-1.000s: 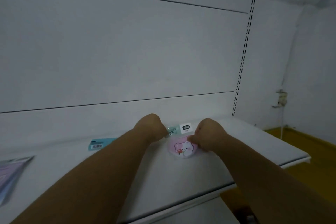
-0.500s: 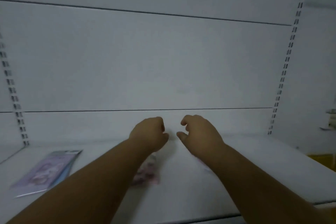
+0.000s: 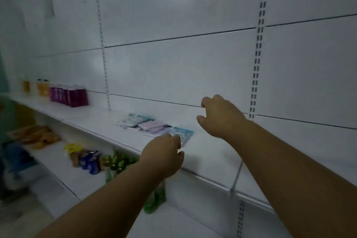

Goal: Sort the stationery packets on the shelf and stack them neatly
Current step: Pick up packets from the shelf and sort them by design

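Nearest to us, our left hand [image 3: 164, 155] hangs over the front part of the white shelf [image 3: 208, 158], knuckles up, fingers loosely curled and gripping nothing. Just past its fingertips lies a blue-edged packet [image 3: 183, 134], its near corner partly hidden behind our knuckles; whether the fingers touch it we cannot tell.

Our right hand [image 3: 220, 116] is held higher and farther in, to the right of that packet and apart from it. Its fingers are bent in a loose, half-open claw with thumb and forefinger apart, and it holds nothing.

Beyond the left fingers, and to the left of the right ones, the other stationery packets sit in a loose overlapping cluster: pink packets [image 3: 152, 125] touching the blue-edged one, then a pale printed packet [image 3: 133, 120] farther left. They are spread out, not stacked squarely.

Below our left wrist, on the lower shelf, stand green bottles [image 3: 117, 161] and blue cans [image 3: 90, 160], blurred. Far to the left along the upper shelf stand purple boxes [image 3: 67, 95] and orange bottles [image 3: 43, 88].
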